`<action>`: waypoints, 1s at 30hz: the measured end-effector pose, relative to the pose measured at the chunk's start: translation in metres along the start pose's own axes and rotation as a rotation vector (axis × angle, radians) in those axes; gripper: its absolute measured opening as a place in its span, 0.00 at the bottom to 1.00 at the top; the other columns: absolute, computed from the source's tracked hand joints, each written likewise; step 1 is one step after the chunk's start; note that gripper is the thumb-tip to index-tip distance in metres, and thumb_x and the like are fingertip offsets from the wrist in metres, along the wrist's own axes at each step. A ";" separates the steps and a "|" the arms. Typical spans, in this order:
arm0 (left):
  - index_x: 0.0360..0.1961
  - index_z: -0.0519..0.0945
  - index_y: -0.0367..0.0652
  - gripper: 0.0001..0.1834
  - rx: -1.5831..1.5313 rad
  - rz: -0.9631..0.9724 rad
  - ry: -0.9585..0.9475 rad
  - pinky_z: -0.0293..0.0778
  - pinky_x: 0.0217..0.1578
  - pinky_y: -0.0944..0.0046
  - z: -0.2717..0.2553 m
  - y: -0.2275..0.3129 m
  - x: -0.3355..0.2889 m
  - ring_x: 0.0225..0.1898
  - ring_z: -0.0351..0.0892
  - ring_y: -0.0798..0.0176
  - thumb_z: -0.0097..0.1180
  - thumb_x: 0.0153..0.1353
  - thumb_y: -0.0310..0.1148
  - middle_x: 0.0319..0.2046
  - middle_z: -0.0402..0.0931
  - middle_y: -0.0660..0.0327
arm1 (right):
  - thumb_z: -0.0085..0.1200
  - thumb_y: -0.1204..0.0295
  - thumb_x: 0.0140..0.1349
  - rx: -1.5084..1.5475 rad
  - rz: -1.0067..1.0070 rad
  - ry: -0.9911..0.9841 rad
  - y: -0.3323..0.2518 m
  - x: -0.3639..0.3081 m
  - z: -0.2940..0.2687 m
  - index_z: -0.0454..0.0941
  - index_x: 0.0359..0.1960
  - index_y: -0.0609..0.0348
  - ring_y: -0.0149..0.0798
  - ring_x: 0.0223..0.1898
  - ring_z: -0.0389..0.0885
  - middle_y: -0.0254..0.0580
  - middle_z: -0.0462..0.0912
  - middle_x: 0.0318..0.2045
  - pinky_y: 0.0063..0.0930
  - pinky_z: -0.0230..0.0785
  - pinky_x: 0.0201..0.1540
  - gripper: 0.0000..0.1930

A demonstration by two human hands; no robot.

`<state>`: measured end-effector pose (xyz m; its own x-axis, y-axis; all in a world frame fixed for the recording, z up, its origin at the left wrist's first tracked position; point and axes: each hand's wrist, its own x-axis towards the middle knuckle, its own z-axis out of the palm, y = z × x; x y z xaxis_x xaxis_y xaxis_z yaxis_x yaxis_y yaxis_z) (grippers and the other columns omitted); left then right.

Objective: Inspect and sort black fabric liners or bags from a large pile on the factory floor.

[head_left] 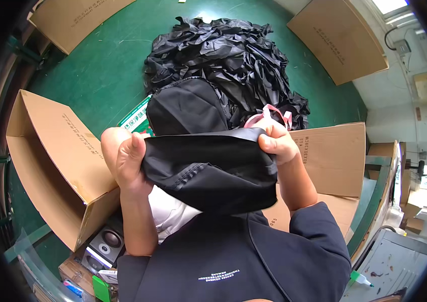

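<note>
A black fabric bag (pixel 213 176) is stretched between my two hands in front of my chest, its upper edge pulled nearly straight. A short stitched seam shows on its left part. My left hand (pixel 127 160) is closed on the left end, thumb pointing up. My right hand (pixel 278 142) pinches the right end with its thumb on the near side. Just beyond my right hand is a pink strap (pixel 270 111); whether the hand touches it I cannot tell. Behind the bag lies a rounded black fabric piece (pixel 188 108).
A big heap of crumpled black fabric (pixel 218 53) covers the green table (pixel 103 60). An open cardboard box (pixel 57 151) stands at left, another cardboard box (pixel 331 161) at right. More cardboard (pixel 336 40) is at the far right. A speaker (pixel 108 241) sits at lower left.
</note>
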<state>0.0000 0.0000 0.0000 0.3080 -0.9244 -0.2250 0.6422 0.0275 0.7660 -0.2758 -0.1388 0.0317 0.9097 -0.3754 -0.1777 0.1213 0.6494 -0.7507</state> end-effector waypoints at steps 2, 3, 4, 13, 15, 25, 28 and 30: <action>0.50 0.77 0.32 0.27 -0.127 0.043 -0.354 0.72 0.36 0.74 0.007 0.000 0.003 0.33 0.78 0.74 0.68 0.59 0.44 0.36 0.82 0.64 | 0.67 0.69 0.58 -0.141 -0.221 0.078 0.003 0.005 0.005 0.82 0.45 0.65 0.26 0.38 0.82 0.36 0.86 0.36 0.20 0.72 0.45 0.16; 0.50 0.77 0.32 0.27 -0.131 0.045 -0.355 0.72 0.36 0.74 0.008 0.000 0.003 0.33 0.78 0.74 0.68 0.59 0.44 0.36 0.82 0.64 | 0.67 0.69 0.58 -0.146 -0.219 0.078 0.003 0.005 0.004 0.82 0.45 0.65 0.26 0.38 0.82 0.36 0.86 0.36 0.20 0.72 0.45 0.16; 0.50 0.77 0.32 0.27 -0.040 -0.063 -0.391 0.72 0.38 0.74 0.008 0.000 0.002 0.35 0.78 0.74 0.68 0.59 0.42 0.37 0.82 0.64 | 0.67 0.69 0.57 -0.143 -0.164 0.154 0.003 0.005 0.002 0.82 0.43 0.65 0.23 0.35 0.79 0.33 0.85 0.34 0.18 0.70 0.42 0.15; 0.47 0.79 0.28 0.15 0.117 -0.340 -0.520 0.74 0.46 0.72 0.008 -0.001 0.003 0.41 0.80 0.71 0.63 0.60 0.23 0.39 0.82 0.61 | 0.66 0.70 0.52 -0.320 -0.133 0.207 -0.010 0.017 0.011 0.67 0.20 0.54 0.16 0.24 0.61 0.20 0.67 0.19 0.16 0.52 0.28 0.15; 0.45 0.81 0.29 0.12 -0.039 -0.252 -0.413 0.75 0.41 0.72 0.012 0.000 -0.002 0.36 0.80 0.72 0.62 0.62 0.25 0.36 0.83 0.60 | 0.66 0.70 0.52 -0.444 -0.154 0.193 -0.013 0.021 0.018 0.69 0.25 0.57 0.19 0.27 0.64 0.23 0.68 0.22 0.17 0.55 0.31 0.14; 0.19 0.72 0.38 0.26 0.200 -0.108 -0.581 0.57 0.21 0.73 0.031 0.000 -0.006 0.21 0.62 0.80 0.53 0.72 0.44 0.18 0.69 0.72 | 0.61 0.81 0.54 -1.122 -0.436 0.026 -0.005 0.035 0.038 0.77 0.38 0.64 0.39 0.37 0.79 0.43 0.79 0.35 0.27 0.70 0.43 0.10; 0.13 0.58 0.45 0.31 0.165 0.010 -0.471 0.44 0.17 0.66 0.022 -0.002 -0.014 0.15 0.49 0.79 0.52 0.72 0.46 0.12 0.57 0.76 | 0.58 0.78 0.61 -1.109 -0.422 0.114 -0.006 0.030 0.040 0.77 0.37 0.66 0.42 0.32 0.79 0.45 0.78 0.30 0.30 0.69 0.37 0.06; 0.13 0.59 0.45 0.31 0.153 0.030 -0.524 0.44 0.17 0.66 0.019 0.005 -0.014 0.15 0.50 0.78 0.52 0.71 0.46 0.12 0.57 0.75 | 0.54 0.73 0.69 -0.972 -0.308 0.106 -0.007 0.023 0.035 0.77 0.36 0.68 0.29 0.26 0.74 0.39 0.77 0.24 0.25 0.65 0.30 0.08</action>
<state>-0.0146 0.0064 0.0182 -0.0919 -0.9909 0.0988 0.5168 0.0373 0.8553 -0.2419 -0.1294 0.0552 0.8481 -0.5221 0.0901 -0.0735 -0.2844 -0.9559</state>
